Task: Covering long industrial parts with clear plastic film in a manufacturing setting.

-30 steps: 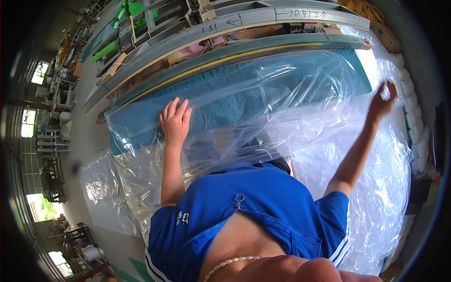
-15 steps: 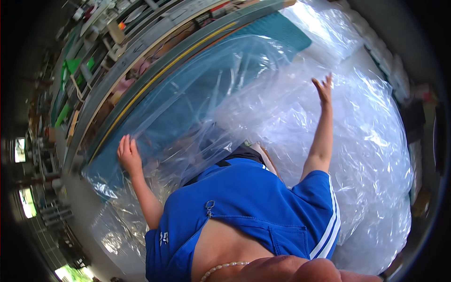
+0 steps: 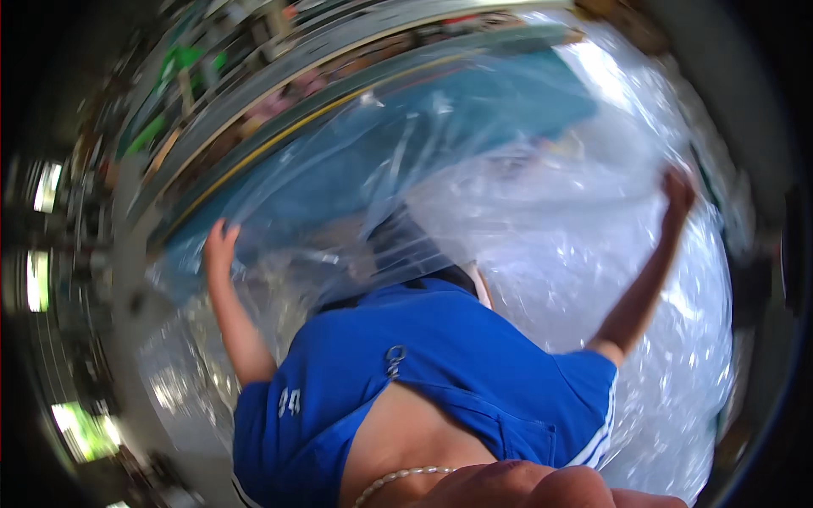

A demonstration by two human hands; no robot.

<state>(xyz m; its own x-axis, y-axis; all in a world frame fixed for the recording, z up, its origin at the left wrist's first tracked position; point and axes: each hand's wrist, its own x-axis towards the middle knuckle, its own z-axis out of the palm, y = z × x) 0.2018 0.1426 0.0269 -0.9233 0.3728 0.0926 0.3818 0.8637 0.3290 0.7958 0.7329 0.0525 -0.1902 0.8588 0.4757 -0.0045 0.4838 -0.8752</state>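
Overall, a sheet of clear plastic film (image 3: 405, 152) spans the space in front of the person, spread over a long teal surface (image 3: 566, 91) and reaching from one hand to the other, with bright creases slanting across its middle. The left hand (image 3: 220, 245) is at the film's left part, near the near edge of the teal surface; its thumb and fingertips stand slightly parted there, and I cannot tell whether they pinch the film or only touch it. Well apart from it, the right hand (image 3: 677, 193) is out at the far right with its fingers curled in around the film, which rises to it in a pale, stretched band; blur smears the single fingers. Under and beside that arm lies a broad, crumpled heap of clear film (image 3: 584, 279), covering most of the right side. More see-through plastic catches the light beside the left forearm. Along the far side of the teal surface runs a yellow strip (image 3: 322, 107), with a long grey beam (image 3: 246, 97) beyond it and a bright green item (image 3: 182, 63) further off at the upper left. The person wears a blue shirt (image 3: 440, 339) with white stripes on the sleeve, a ring hanging from its zip.
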